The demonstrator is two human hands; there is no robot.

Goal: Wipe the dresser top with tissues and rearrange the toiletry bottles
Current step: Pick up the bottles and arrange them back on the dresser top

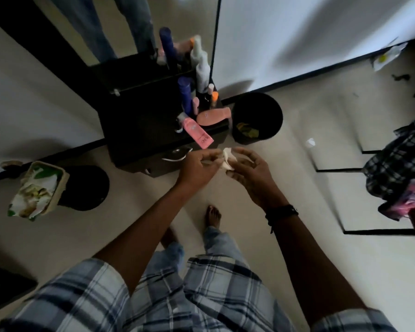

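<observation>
Tissue (pixel 228 159), one crumpled piece, sits pinched between left hand (pixel 198 167) and right hand (pixel 250 174), near two flat-lying pink bottles (pixel 213 116) (pixel 198 133).

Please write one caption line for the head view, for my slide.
Left hand and right hand hold a crumpled tissue before the dresser, toiletry bottles crowded along its right edge.

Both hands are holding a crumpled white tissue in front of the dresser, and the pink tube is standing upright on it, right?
Not quite. In the head view the pink tube lies flat at the front edge of the dresser, not upright. The rest holds: the left hand and right hand hold the crumpled white tissue between them in front of the dresser.
</observation>
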